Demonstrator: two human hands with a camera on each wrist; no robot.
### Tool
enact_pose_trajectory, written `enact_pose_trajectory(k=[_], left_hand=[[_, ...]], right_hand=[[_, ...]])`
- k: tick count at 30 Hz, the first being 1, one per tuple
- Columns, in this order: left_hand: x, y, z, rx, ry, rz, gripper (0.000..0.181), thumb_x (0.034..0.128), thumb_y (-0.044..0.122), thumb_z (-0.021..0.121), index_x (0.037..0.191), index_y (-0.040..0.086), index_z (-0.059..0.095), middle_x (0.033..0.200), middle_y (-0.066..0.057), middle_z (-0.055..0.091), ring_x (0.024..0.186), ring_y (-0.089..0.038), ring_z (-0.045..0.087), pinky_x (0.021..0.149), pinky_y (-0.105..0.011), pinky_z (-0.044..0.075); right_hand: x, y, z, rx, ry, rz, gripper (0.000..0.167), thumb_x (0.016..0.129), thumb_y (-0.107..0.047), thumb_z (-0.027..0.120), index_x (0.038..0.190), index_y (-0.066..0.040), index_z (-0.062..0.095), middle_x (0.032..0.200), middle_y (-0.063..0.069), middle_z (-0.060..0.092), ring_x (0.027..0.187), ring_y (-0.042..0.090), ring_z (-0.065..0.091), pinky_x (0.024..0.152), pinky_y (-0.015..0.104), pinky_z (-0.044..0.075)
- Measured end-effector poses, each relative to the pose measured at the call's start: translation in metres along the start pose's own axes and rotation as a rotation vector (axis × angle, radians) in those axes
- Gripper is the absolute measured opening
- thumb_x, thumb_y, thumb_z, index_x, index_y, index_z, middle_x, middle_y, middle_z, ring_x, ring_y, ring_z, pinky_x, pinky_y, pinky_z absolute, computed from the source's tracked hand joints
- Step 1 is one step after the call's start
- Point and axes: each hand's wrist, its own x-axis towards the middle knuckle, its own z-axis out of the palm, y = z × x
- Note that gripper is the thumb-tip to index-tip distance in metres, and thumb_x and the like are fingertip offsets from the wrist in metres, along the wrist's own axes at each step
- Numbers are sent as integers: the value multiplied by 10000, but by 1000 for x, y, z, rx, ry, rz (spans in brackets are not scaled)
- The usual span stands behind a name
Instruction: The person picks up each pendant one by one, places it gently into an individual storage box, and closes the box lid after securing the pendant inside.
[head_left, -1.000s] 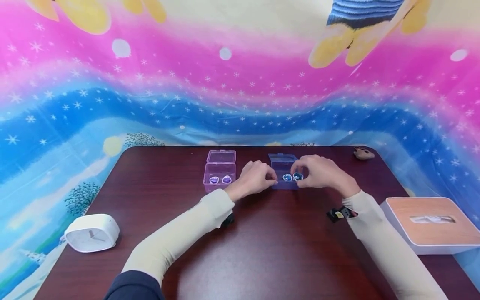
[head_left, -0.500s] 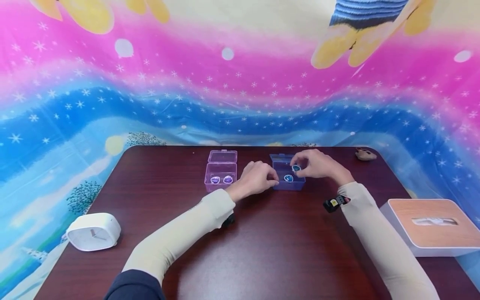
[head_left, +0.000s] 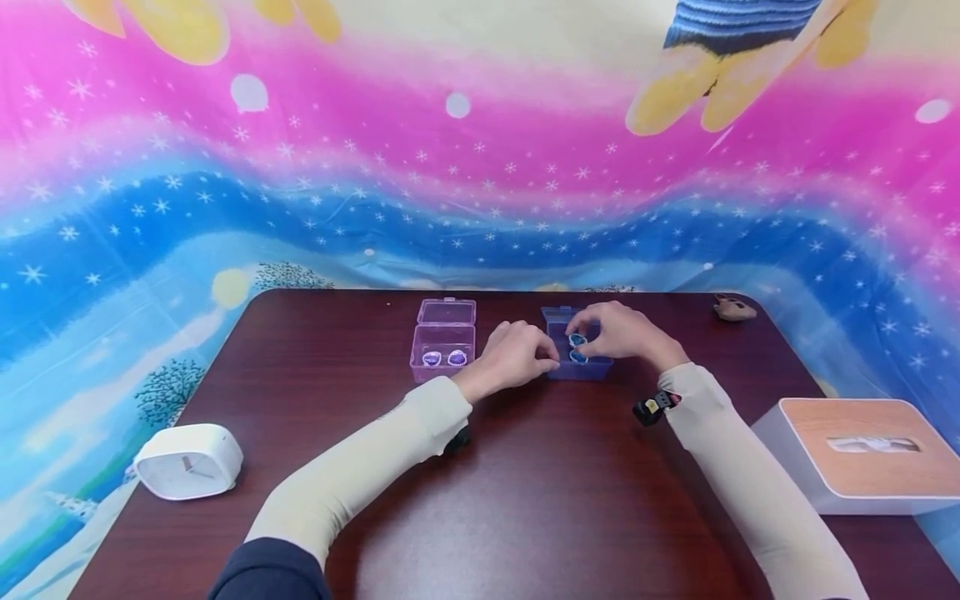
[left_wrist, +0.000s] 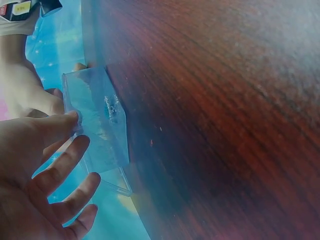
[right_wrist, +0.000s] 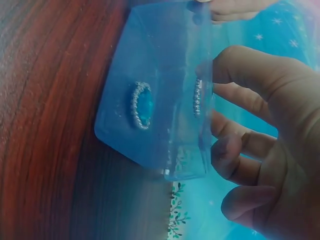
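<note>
Near the back of the table stands a see-through blue plastic box (head_left: 588, 372) with its lid up. My left hand (head_left: 517, 354) pinches the box's near left rim between thumb and forefinger; its other fingers stay spread in the left wrist view. A blue gem with a silver beaded edge (right_wrist: 145, 106) lies on the box floor. Above it, my right hand (head_left: 622, 333) pinches a second blue gem (head_left: 577, 340), which shows edge-on through the box wall in the right wrist view. The exact contact of the right fingertips is partly hidden.
Left of the blue box, an open pink plastic box (head_left: 444, 336) holds two purple gems (head_left: 457, 358). A white clock (head_left: 189, 462) stands at the left, a wood-topped tissue box (head_left: 862, 450) at the right, and a small brown object (head_left: 733, 308) in the far right corner.
My right hand has lifted one blue gem off the box floor, then moved it left, above the other gem. My left hand keeps its place at the rim.
</note>
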Motion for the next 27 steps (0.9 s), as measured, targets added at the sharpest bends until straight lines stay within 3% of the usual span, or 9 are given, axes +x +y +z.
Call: enact_pose_trajectory(k=[6,14,20,27], left_hand=[[-1,1,-1,7,2,1,151,949,350,746,1048,274,830,950,122,792,893,-100,651,765,-298,406],[-1,2,-1,21,12,6,145,952,353,742,1038,279,832,959,109,795,883,-107,665,750,-299,407],[0,1,0,35,9,0,137,953,362,740,1033,297,829,957,114,791,883,-105,661,759,-297,409],[0,2,0,42,16,2,125,951,382,739,1014,320,827,930,131,785,863,-93,646,750,-293,405]], right_hand=[[3,-3,5,-46,10,-1,331,842,-272,828,1164,-228,765,1064,14,728,864,191,639,736,394,541],[5,-3,11,14,-9,-98,323,846,-205,820,1161,-157,767,1050,49,719,841,211,621,738,363,532],[6,-3,13,6,-6,-101,302,855,-205,818,1150,-169,767,1032,40,718,847,195,617,758,371,539],[7,-1,15,-5,6,-88,296,865,-222,830,1147,-158,769,1118,64,741,991,261,687,859,445,572]])
